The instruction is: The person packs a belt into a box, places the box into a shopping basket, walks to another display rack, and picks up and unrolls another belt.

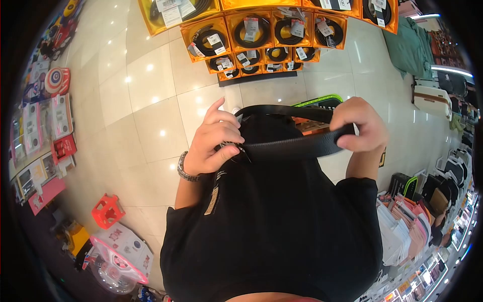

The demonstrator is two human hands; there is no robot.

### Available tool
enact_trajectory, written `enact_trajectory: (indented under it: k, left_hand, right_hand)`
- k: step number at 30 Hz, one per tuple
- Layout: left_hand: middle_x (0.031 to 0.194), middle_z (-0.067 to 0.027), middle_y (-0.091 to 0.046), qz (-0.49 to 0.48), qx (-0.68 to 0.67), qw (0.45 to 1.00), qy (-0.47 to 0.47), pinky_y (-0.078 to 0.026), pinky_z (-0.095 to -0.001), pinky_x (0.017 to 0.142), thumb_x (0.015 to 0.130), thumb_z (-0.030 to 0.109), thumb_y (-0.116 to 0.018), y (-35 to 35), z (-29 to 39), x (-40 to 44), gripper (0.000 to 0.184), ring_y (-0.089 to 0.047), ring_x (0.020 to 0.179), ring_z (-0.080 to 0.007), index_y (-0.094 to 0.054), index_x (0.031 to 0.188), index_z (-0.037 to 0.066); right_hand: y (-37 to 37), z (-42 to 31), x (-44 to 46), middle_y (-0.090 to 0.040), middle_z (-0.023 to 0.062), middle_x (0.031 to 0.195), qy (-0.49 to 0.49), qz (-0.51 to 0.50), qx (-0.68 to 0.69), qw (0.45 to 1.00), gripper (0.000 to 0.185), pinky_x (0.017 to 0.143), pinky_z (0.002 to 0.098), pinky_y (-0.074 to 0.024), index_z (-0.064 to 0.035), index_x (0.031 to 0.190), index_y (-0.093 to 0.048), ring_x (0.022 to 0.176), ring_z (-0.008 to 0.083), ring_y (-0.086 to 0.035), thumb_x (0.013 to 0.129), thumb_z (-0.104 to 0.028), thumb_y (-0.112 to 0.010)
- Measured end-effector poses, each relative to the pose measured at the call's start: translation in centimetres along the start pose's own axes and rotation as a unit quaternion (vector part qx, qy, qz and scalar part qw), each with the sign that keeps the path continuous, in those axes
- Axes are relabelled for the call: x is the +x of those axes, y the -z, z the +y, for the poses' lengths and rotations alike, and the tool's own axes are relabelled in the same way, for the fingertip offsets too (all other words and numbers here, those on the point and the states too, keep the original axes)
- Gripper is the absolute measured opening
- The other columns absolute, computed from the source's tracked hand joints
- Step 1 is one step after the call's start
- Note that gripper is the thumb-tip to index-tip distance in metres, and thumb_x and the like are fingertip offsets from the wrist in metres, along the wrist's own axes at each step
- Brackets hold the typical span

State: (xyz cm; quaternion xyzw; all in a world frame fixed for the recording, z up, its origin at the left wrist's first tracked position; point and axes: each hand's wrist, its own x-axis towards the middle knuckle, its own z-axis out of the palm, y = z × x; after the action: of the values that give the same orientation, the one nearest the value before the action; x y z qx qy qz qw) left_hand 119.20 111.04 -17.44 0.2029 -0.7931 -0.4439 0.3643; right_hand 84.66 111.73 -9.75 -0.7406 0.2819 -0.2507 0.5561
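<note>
A black leather belt (297,146) is bent into a loop in front of my chest, stretched between both hands. My left hand (219,138), with a watch (185,168) on the wrist, pinches one end of the loop between thumb and fingers. Those fingers partly hide the belt there, so I cannot make out the buckle. My right hand (361,126) is closed round the opposite bend, its thumb pressing on the strap. Ahead, a display rack of orange boxes (250,31) holds several coiled black belts with white tags.
A green-rimmed black basket (322,102) stands on the tiled floor (146,100) beyond my hands. At the left are a red stool (107,211), a white-and-pink box (126,251) and shelves of boxed goods (48,126). Folded clothes (405,229) lie at the right.
</note>
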Motion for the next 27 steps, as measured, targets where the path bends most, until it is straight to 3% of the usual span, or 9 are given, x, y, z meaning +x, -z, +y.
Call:
enact_trajectory:
  k: [3,5,10,13,15,17,21,23,27]
  left_hand:
    - [0.079,-0.0034,-0.061,0.001,0.004,1.000,0.017,-0.024,-0.0538,0.109,0.082,0.021,-0.067,0.4,-0.2,0.6,0.012,-0.057,0.092,-0.0231,-0.064,0.082,0.009]
    - [0.081,-0.0044,-0.061,-0.013,0.011,0.999,0.028,-0.025,-0.0532,0.109,0.081,0.019,-0.068,0.0,-0.4,1.2,0.011,-0.058,0.092,-0.0232,-0.064,0.082,0.009]
    - [0.083,-0.0052,-0.060,-0.047,0.000,0.998,0.048,-0.026,-0.0520,0.108,0.080,0.019,-0.069,-1.0,-1.2,2.0,0.012,-0.057,0.092,-0.0232,-0.064,0.084,0.009]
    - [0.082,-0.0053,-0.060,-0.045,-0.008,0.998,0.050,-0.027,-0.0516,0.108,0.081,0.019,-0.067,-0.6,-2.0,1.8,0.012,-0.058,0.089,-0.0230,-0.064,0.083,0.008]
    - [0.081,-0.0053,-0.060,-0.030,-0.068,0.994,0.074,-0.027,-0.0508,0.108,0.083,0.017,-0.065,-0.1,-2.8,1.2,0.010,-0.058,0.087,-0.0230,-0.062,0.083,0.008]
    - [0.079,-0.0052,-0.060,-0.013,-0.080,0.994,0.074,-0.029,-0.0502,0.107,0.083,0.016,-0.063,0.1,-2.6,1.4,0.010,-0.059,0.084,-0.0230,-0.061,0.082,0.007]
    - [0.079,-0.0049,-0.060,-0.003,-0.082,0.993,0.084,-0.031,-0.0493,0.104,0.082,0.014,-0.064,-0.4,-2.0,2.8,0.009,-0.057,0.083,-0.0237,-0.060,0.083,0.006]
    - [0.079,-0.0048,-0.059,-0.011,-0.063,0.995,0.074,-0.032,-0.0488,0.103,0.082,0.013,-0.065,-1.0,-1.8,3.6,0.009,-0.056,0.082,-0.0242,-0.060,0.084,0.006]
    - [0.078,-0.0059,-0.057,-0.043,-0.029,0.997,0.055,-0.035,-0.0450,0.100,0.082,0.013,-0.066,-0.8,-2.2,3.9,0.010,-0.055,0.082,-0.0256,-0.060,0.083,0.005]
  right_hand:
    - [-0.9,1.0,1.2,-0.062,0.0061,0.068,-0.108,-0.046,-0.005,0.993,0.028,0.054,0.0286,-0.0442,-0.0043,0.086,-0.063,0.059,0.0192,-0.060,0.075,-0.026,-0.076]
    - [-3.0,1.6,2.8,-0.065,0.0084,0.078,-0.076,-0.091,-0.047,0.992,0.039,0.063,0.0344,-0.0473,-0.0071,0.098,-0.061,0.071,0.0286,-0.063,0.073,-0.032,-0.077]
    - [-6.7,1.7,5.1,-0.066,0.0098,0.088,-0.113,-0.040,-0.203,0.972,0.042,0.069,0.0345,-0.0496,-0.0061,0.100,-0.062,0.079,0.0303,-0.064,0.066,-0.024,-0.080]
    - [-4.1,0.3,3.5,-0.066,0.0100,0.083,-0.103,0.021,-0.170,0.980,0.035,0.065,0.0383,-0.0486,-0.0097,0.099,-0.063,0.075,0.0313,-0.063,0.069,-0.021,-0.076]
    - [-2.3,0.6,1.8,-0.065,0.0105,0.080,-0.093,0.077,-0.132,0.984,0.035,0.064,0.0360,-0.0488,-0.0066,0.095,-0.063,0.072,0.0315,-0.063,0.064,-0.017,-0.077]
    - [-1.3,0.4,0.8,-0.065,0.0118,0.081,-0.153,0.088,-0.135,0.975,0.035,0.067,0.0368,-0.0491,-0.0057,0.095,-0.062,0.075,0.0326,-0.062,0.064,-0.016,-0.074]
    - [-3.6,0.8,3.0,-0.063,0.0127,0.088,-0.132,0.063,-0.241,0.959,0.035,0.073,0.0398,-0.0484,-0.0064,0.100,-0.060,0.085,0.0334,-0.061,0.067,-0.013,-0.069]
    - [-6.5,2.4,4.5,-0.064,0.0094,0.088,-0.055,0.097,-0.248,0.962,0.036,0.070,0.0391,-0.0482,-0.0069,0.099,-0.060,0.082,0.0314,-0.062,0.065,-0.013,-0.071]
    - [-6.1,1.3,4.8,-0.064,0.0090,0.086,-0.059,0.096,-0.274,0.955,0.030,0.071,0.0392,-0.0487,-0.0063,0.094,-0.062,0.080,0.0322,-0.061,0.067,-0.015,-0.071]
